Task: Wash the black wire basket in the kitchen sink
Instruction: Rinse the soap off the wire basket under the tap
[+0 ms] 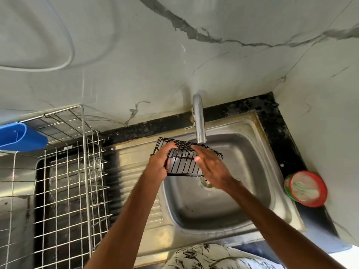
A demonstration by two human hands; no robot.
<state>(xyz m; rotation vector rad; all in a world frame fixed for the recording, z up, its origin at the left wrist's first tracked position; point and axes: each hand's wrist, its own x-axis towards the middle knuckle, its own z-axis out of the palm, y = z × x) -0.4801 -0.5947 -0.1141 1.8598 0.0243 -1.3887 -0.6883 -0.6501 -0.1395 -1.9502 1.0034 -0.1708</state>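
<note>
Black wire basket (pixel 183 162) hangs over the sink (pixel 223 206), just under the faucet (pixel 199 121); your left hand (pixel 158 165) grips one end, your right hand (pixel 212 168) lies flat-fingered on its side. With one grip only, soapy wire could slip and drop into the sink; lifting it would strike the faucet. Left of the sink stands a steel rack (pixel 68 181); right, a red tub (pixel 307 188) on the table (pixel 285 144).

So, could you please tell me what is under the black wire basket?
Below the black wire basket is the steel sink basin, with its drain just beneath. The right hand covers part of the drain, and the left hand hides the basket's left end.
</note>
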